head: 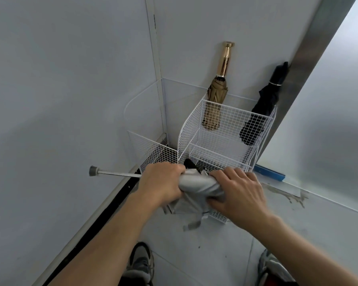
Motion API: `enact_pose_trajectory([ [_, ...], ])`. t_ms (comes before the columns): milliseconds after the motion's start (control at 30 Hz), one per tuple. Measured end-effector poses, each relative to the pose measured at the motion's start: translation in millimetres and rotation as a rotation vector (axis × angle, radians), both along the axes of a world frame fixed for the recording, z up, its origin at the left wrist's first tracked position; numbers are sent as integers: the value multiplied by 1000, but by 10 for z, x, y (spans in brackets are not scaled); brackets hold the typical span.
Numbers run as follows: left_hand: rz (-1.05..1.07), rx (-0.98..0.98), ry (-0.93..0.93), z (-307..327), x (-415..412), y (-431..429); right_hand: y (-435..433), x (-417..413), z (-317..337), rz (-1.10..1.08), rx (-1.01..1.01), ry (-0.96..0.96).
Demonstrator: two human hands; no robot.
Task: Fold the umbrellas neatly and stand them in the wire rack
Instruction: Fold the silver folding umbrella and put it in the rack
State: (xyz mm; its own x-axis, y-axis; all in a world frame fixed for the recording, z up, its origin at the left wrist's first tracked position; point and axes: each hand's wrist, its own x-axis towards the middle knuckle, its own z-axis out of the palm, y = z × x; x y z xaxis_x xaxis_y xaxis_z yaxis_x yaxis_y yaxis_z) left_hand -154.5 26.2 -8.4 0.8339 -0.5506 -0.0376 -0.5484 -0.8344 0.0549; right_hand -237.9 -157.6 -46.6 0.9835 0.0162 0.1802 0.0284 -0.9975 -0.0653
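Note:
I hold a grey folding umbrella [198, 185] level in front of the white wire rack [225, 139]. My left hand [163, 181] grips its canopy at the shaft end, and the metal shaft with a grey cap [93, 170] sticks out to the left. My right hand [239, 194] wraps the twisted grey cloth from the right. A strap [192, 223] dangles below. Inside the rack stand a gold umbrella [216, 93] with a shiny gold handle and a black umbrella [262, 108] at the right.
The rack sits in a corner of pale walls, with a lower wire section [153, 149] on its left. A metal door frame [310, 65] rises at the right. A blue strip [269, 172] lies by the rack. My shoes [140, 263] stand on the tiled floor.

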Motion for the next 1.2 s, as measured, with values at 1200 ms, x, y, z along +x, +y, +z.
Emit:
enact_pose_trajectory([
  [1200, -112, 62, 155, -177, -78, -24, -255, 111, 207, -48, 431, 495],
])
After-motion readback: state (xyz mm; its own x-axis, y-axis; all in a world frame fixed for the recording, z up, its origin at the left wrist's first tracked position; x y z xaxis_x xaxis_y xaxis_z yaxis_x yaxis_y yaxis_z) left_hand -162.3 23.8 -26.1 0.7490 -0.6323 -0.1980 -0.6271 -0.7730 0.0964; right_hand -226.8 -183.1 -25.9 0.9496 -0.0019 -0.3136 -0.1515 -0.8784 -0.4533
